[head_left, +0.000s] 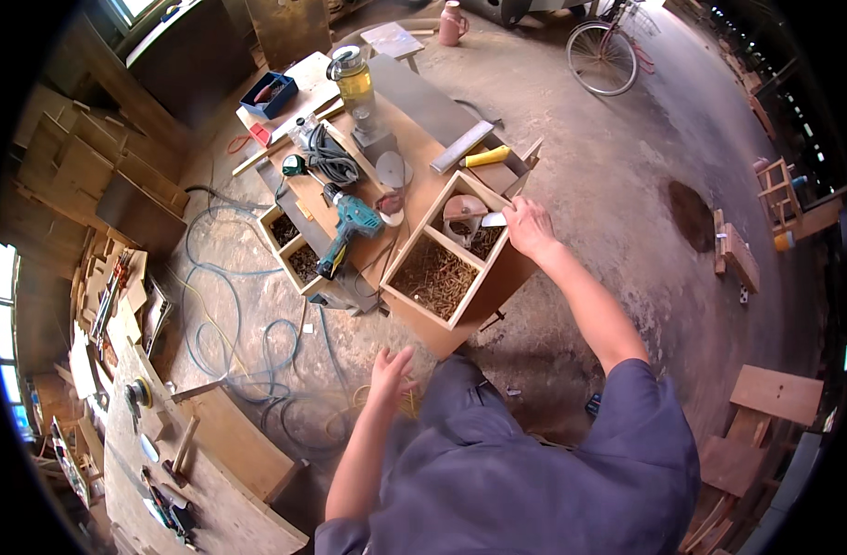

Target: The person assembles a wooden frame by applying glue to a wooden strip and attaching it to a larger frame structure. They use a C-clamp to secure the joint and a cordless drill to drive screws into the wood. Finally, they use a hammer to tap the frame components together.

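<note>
My right hand (530, 228) is at the right rim of a divided wooden box (394, 289), fingers closed round one end of a small white flat piece (494, 219); its exact kind is unclear. The box's near compartment holds many small brown screws or nails (437, 280). In its far compartment sits a round brownish disc or roll (464, 207), partly over more small pieces. Low to the left of the box hangs my left hand (391, 376) in the air, holding nothing, its fingers apart.
Left of the box lie a teal cordless drill (354, 222), a coiled grey cable (333, 157) and a second divided box (298, 254). Behind stands a jar of yellow liquid (352, 79). A yellow-handled tool (488, 156) is beyond the box. Blue hose (243, 271) loops across the floor.
</note>
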Demonstrator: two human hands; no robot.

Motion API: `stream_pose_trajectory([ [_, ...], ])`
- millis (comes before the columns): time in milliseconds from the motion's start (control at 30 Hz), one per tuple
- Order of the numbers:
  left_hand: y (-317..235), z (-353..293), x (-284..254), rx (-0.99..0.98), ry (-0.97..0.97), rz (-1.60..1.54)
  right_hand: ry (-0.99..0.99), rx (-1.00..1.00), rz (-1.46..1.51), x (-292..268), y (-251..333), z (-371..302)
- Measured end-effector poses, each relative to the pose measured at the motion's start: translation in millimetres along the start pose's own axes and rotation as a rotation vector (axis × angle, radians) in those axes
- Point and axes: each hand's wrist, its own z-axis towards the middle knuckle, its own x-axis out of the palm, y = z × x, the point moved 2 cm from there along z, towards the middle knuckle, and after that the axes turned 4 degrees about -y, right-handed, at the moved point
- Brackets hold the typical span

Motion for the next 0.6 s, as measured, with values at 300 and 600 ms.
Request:
stream_pose_trajectory([
  [300, -45, 66, 86, 0.317, -0.330, 0.113, 0.150, -0.297, 0.101, -15, -31, 31],
  [600, -29, 101, 84, 0.424, -0.351, 0.452, 0.121, -0.191, 0.106, -95, -45, 103],
])
